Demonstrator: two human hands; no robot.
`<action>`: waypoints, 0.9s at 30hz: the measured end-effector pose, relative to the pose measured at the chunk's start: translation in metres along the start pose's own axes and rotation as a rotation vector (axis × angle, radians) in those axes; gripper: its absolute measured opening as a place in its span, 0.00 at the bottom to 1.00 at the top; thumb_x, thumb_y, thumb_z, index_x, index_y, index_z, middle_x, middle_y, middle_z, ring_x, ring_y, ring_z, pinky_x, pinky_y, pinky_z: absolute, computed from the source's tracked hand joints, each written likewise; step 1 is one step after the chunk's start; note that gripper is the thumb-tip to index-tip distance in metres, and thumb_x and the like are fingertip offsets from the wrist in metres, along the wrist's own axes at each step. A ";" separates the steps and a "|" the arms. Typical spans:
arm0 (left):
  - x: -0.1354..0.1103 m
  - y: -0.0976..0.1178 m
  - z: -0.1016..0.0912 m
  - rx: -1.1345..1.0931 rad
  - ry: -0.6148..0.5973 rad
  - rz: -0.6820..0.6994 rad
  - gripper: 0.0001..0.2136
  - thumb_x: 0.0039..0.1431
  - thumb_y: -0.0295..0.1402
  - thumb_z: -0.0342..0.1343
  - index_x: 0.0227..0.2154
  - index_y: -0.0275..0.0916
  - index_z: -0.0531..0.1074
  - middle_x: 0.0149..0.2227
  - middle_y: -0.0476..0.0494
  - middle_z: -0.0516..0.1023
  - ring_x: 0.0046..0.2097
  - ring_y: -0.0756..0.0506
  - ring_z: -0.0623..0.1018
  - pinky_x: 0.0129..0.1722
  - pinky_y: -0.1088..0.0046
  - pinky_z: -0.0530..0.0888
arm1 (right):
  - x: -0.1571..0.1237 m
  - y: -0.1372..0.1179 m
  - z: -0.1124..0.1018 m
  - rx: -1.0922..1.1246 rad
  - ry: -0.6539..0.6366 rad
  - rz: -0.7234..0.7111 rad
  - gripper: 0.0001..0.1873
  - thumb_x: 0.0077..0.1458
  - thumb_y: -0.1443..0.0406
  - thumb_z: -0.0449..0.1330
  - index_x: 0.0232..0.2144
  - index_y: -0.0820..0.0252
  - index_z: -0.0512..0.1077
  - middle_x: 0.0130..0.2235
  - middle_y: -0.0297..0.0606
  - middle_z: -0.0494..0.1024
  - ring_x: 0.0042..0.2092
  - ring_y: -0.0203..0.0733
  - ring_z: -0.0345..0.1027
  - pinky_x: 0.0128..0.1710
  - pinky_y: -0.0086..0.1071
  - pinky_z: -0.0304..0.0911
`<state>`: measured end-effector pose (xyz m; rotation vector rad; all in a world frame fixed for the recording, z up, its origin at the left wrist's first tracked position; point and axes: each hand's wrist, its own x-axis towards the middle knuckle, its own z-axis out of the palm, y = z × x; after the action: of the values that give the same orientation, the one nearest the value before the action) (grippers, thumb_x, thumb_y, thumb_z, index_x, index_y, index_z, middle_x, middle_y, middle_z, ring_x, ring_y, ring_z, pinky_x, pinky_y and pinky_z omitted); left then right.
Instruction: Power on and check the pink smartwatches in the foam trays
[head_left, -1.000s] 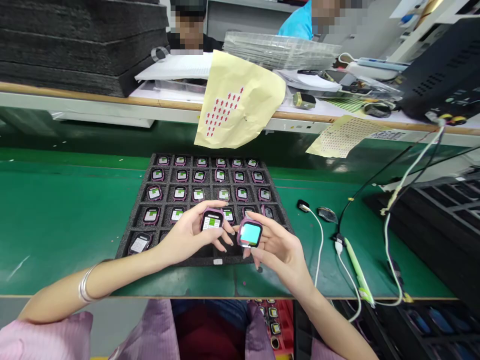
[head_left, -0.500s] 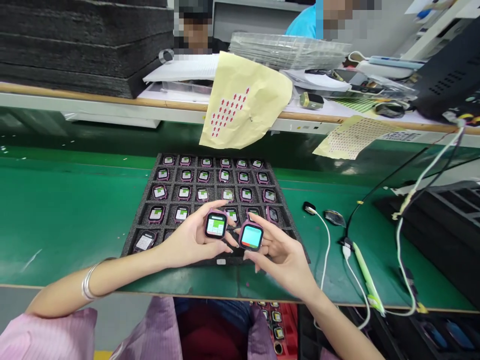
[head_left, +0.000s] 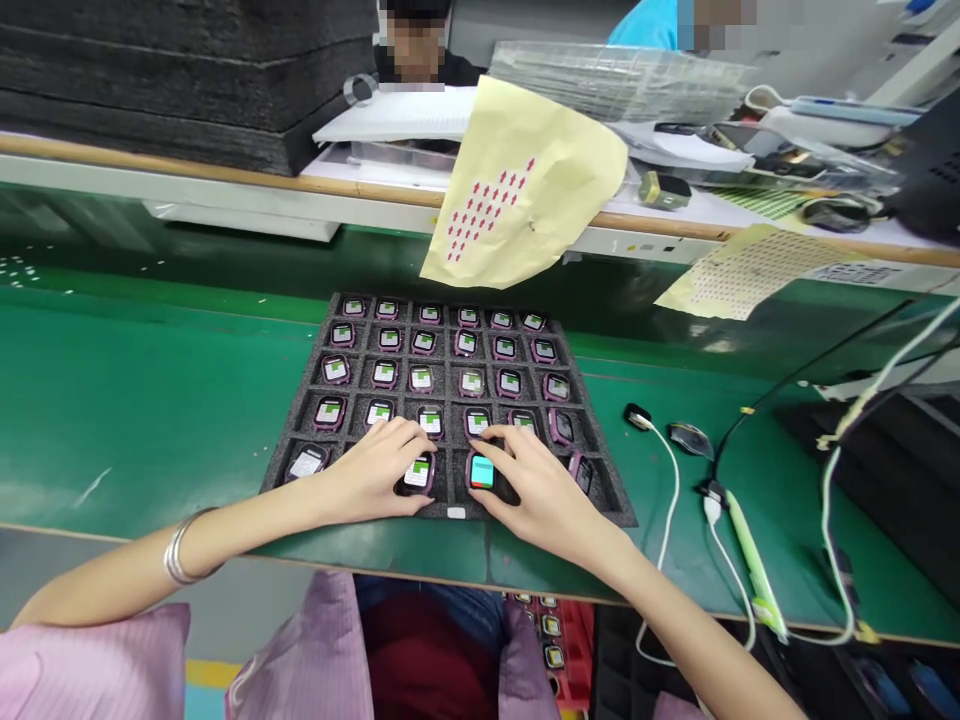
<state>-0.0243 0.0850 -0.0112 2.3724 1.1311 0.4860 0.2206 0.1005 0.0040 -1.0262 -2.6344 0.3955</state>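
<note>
A black foam tray point(head_left: 600, 478) on the green belt holds several pink smartwatch bodies in rows of square pockets. My left hand point(head_left: 371, 475) is curled over the front row, its fingers pinching a pink watch with a white-green screen point(head_left: 418, 472) down in a pocket. Just to the right, my right hand point(head_left: 536, 490) grips a pink watch with a cyan-and-red screen point(head_left: 482, 471), also low in a front-row pocket. Both hands rest on the tray's near edge. A silver bangle point(head_left: 178, 546) circles my left wrist.
A white charging cable point(head_left: 664, 480) and a green pen-like tool point(head_left: 754, 560) lie right of the tray. A yellow sheet with red arrow stickers point(head_left: 517, 200) hangs from the back shelf, beside stacked black foam point(head_left: 150, 80). Two people sit behind. A red bin of watches point(head_left: 547, 625) sits under the table.
Both hands have dropped from above the tray down onto its front row, carrying the two watches into pockets. The camera view has shifted left.
</note>
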 end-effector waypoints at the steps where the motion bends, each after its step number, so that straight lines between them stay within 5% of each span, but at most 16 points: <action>1: -0.001 -0.001 -0.002 0.011 0.003 0.007 0.22 0.52 0.36 0.59 0.49 0.37 0.66 0.47 0.35 0.69 0.50 0.35 0.68 0.49 0.52 0.67 | 0.001 0.000 -0.001 0.006 -0.004 0.000 0.22 0.55 0.67 0.60 0.53 0.61 0.66 0.50 0.49 0.68 0.51 0.54 0.64 0.49 0.49 0.65; 7: -0.033 -0.007 -0.029 0.044 0.026 -0.069 0.22 0.54 0.36 0.57 0.52 0.39 0.63 0.51 0.36 0.67 0.53 0.36 0.67 0.51 0.55 0.65 | -0.015 0.004 0.003 -0.030 0.140 0.026 0.20 0.62 0.64 0.54 0.56 0.61 0.62 0.49 0.49 0.72 0.52 0.53 0.63 0.51 0.50 0.63; 15: -0.108 -0.029 -0.056 0.230 -0.044 -0.267 0.19 0.57 0.32 0.51 0.52 0.39 0.62 0.53 0.37 0.67 0.53 0.36 0.67 0.48 0.60 0.67 | -0.059 -0.011 0.042 -0.211 0.138 -0.111 0.40 0.63 0.62 0.53 0.66 0.72 0.34 0.57 0.57 0.67 0.62 0.59 0.53 0.56 0.58 0.55; 27: -0.101 -0.028 -0.064 0.323 -0.120 -0.264 0.15 0.59 0.25 0.46 0.49 0.34 0.67 0.48 0.35 0.70 0.47 0.37 0.72 0.46 0.60 0.71 | -0.059 -0.011 0.043 -0.179 0.216 -0.118 0.37 0.62 0.66 0.55 0.65 0.71 0.41 0.54 0.54 0.70 0.61 0.56 0.56 0.57 0.56 0.56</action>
<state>-0.1342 0.0364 0.0151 2.4238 1.5332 0.0723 0.2405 0.0458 -0.0419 -0.9024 -2.5510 0.0209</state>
